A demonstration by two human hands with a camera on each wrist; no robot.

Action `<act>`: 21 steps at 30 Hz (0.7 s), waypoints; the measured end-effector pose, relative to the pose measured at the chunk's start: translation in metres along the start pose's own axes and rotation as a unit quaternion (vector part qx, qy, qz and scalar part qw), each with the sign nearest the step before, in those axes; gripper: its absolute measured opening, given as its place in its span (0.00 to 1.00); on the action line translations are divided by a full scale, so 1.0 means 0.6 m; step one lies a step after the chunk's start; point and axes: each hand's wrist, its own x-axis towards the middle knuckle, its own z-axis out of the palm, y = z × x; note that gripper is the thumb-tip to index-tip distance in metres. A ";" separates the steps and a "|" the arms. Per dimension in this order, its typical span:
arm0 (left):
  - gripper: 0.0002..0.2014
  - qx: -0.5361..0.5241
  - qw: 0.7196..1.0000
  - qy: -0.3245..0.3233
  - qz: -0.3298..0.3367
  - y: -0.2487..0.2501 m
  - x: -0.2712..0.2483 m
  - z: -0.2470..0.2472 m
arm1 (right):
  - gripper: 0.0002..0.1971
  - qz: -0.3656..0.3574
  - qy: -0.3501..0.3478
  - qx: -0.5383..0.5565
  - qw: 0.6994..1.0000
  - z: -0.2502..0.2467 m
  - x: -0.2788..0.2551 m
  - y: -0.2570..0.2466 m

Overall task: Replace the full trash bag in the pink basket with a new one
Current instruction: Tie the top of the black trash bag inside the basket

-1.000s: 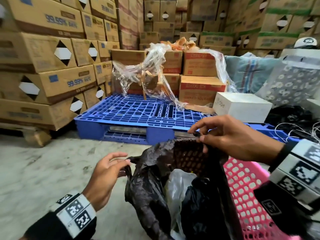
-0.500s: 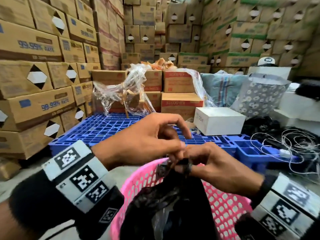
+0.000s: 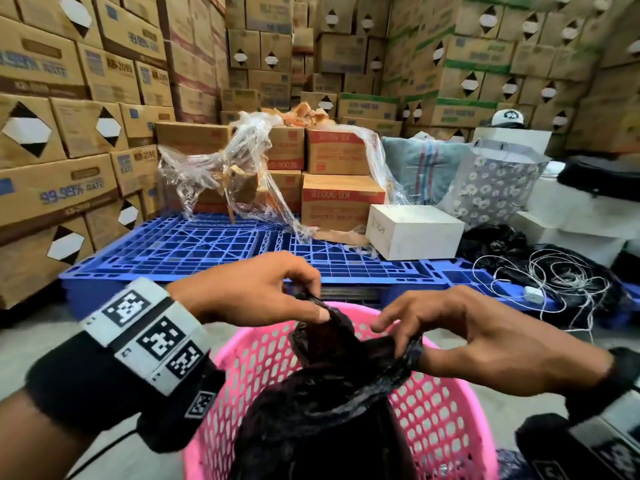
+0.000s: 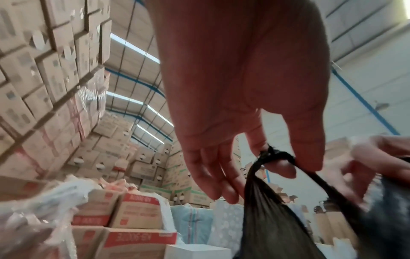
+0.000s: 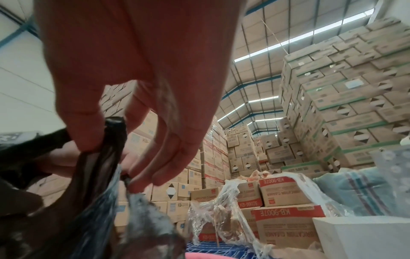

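The black trash bag is seen standing in the pink basket, its mouth gathered above the rim. One twisted ear is pinched between thumb and forefinger of the left hand; the other is pinched by the right hand. The film is judged thin, limp and slippery, likely tearable; it is best held at the twisted ears.

Warehouse, stacked cardboard boxes, blue pallet, grey concrete floor, roof skylights
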 end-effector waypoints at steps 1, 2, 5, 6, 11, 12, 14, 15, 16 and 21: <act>0.24 0.006 1.000 0.000 -0.014 -0.006 -0.006 -0.008 | 0.08 0.014 -0.012 -0.005 1.000 -0.004 -0.002 0.004; 0.28 0.005 1.000 0.000 -0.030 -0.017 -0.010 -0.014 | 0.05 0.030 -0.026 -0.003 0.999 -0.006 -0.003 0.007; 0.28 0.006 0.997 0.028 -0.069 -0.045 -0.022 -0.022 | 0.04 0.074 -0.071 0.024 0.994 -0.011 -0.001 0.018; 0.24 0.003 0.996 0.037 -0.079 -0.052 -0.025 -0.020 | 0.06 0.081 -0.084 0.033 0.993 -0.011 0.000 0.021; 0.11 -0.103 0.991 0.020 -0.082 -0.061 -0.046 -0.011 | 0.13 0.067 -0.096 0.109 0.987 -0.017 0.018 0.035; 0.10 -0.108 0.991 0.018 -0.082 -0.065 -0.051 -0.012 | 0.14 0.062 -0.087 0.121 0.987 -0.019 0.024 0.039; 0.11 -0.091 0.992 0.002 -0.087 -0.069 -0.060 -0.014 | 0.17 0.061 -0.070 0.147 0.985 -0.020 0.033 0.044; 0.12 -0.065 0.994 -0.015 -0.088 -0.072 -0.063 -0.013 | 0.18 0.060 -0.065 0.155 0.984 -0.019 0.037 0.047; 0.12 -0.034 0.995 -0.036 -0.086 -0.073 -0.066 -0.013 | 0.18 0.063 -0.059 0.156 0.984 -0.018 0.041 0.049; 0.16 0.109 0.987 -0.087 -0.077 -0.077 -0.071 -0.007 | 0.16 0.097 0.015 0.121 0.988 -0.014 0.052 0.055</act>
